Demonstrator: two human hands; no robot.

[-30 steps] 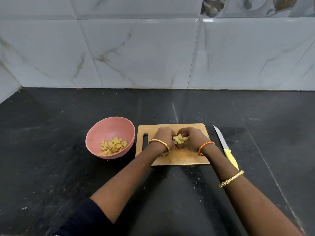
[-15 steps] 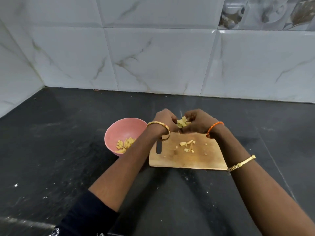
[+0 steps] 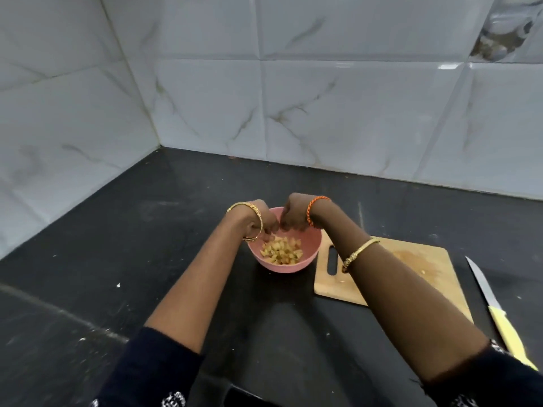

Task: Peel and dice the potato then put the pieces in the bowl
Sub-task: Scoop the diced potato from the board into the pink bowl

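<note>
Over the pink bowl (image 3: 283,267), the left hand (image 3: 263,223) and right hand (image 3: 295,215) are held close together, fingers curled downward; whether anything is gripped cannot be told. Diced potato pieces (image 3: 282,254) are heaped inside the bowl, just below the fingertips. No writing can be read.

Black stone counter (image 3: 123,254): pink bowl (image 3: 266,261), wooden cutting board (image 3: 423,268), yellow-handled knife (image 3: 496,312).

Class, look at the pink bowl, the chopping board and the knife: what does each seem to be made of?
Pink bowl: probably matte plastic, with even colour and no shine. Chopping board: pale wood, unvarnished, with faint grain. Knife: shiny metal blade and a yellow, likely plastic, handle.
</note>
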